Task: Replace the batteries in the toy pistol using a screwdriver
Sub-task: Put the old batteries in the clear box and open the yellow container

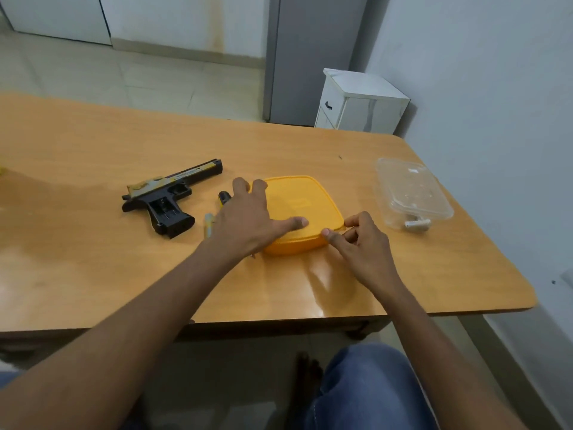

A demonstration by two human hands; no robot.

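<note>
A black and gold toy pistol [169, 198] lies on its side on the wooden table [93, 243], left of centre, its grip compartment open. A screwdriver [224, 197] with a black and yellow handle lies just right of it, partly hidden by my left hand [248, 218]. A small pale cylinder [208, 224] lies beside the screwdriver. My left hand presses flat on the lid of a yellow square box [302, 206], thumb on top. My right hand [361, 240] pinches the lid's near right corner.
A clear plastic container [412, 193] with a small white item inside stands near the table's right edge. A white cabinet [359, 100] and a grey door stand behind the table. My knee in blue jeans is below the front edge.
</note>
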